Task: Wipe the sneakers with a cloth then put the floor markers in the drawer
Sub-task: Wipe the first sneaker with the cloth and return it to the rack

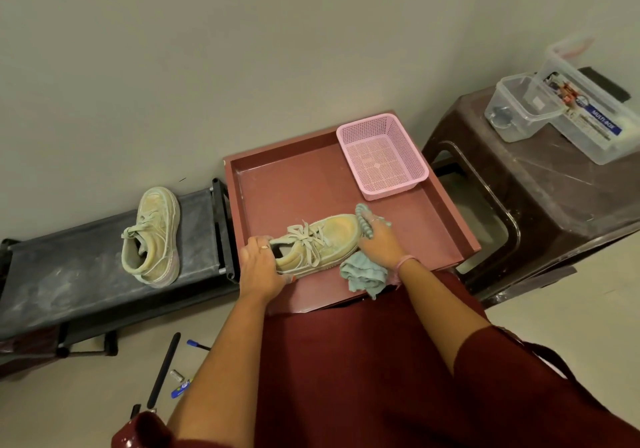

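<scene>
While our left hand point(260, 267) grips the heel of the sneaker point(320, 243) lying in the red drawer point(277, 184) and our right hand point(379, 240) clutches the cloth point(363, 274) at its toe, we judge wiping underway, the second sneaker point(154, 236) on the rack next.

The tray point(446, 219) is a flat brick red. In its far right corner sits a pale pink basket point(381, 157) with a fine mesh pattern of small holes. At the tray's near edge lies a sneaker point(322, 243) of dusty sage green, tinged yellow on the toe, with a pale teal cloth point(363, 273) just beside it. Left of the tray, a second sneaker point(154, 236) of the same faded green stands on a black rack point(86, 274) smeared with grey. Right of the tray is a dark brown stool point(540, 184).
</scene>
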